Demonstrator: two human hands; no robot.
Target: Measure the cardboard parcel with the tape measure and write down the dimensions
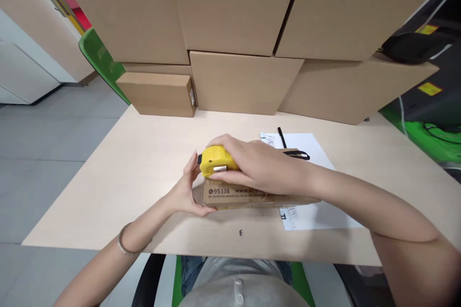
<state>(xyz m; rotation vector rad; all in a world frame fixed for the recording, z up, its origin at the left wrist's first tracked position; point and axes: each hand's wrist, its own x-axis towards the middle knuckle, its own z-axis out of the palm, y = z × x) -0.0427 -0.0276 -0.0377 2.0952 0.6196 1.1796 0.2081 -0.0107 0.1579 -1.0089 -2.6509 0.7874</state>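
Observation:
A small cardboard box (266, 199) with printed text along its front side lies on the table. My left hand (187, 189) curls around the box's left end, one finger low at the front corner and others up by the tape measure. In my right hand (252, 160) is a yellow tape measure (217, 159), held on top of the box near its left end. Its black tip points left and touches or nearly touches my left fingers. A black strap loop (298, 154) shows behind my right wrist. My right hand hides much of the box's top.
White paper sheets (306, 141) lie partly under the box, with a black pen (282, 137) on them. A closed brown carton (158, 96) stands at the back left. Large cardboard panels (241, 84) wall off the table's (126, 187) far side. A green chair back (103, 64) stands beyond.

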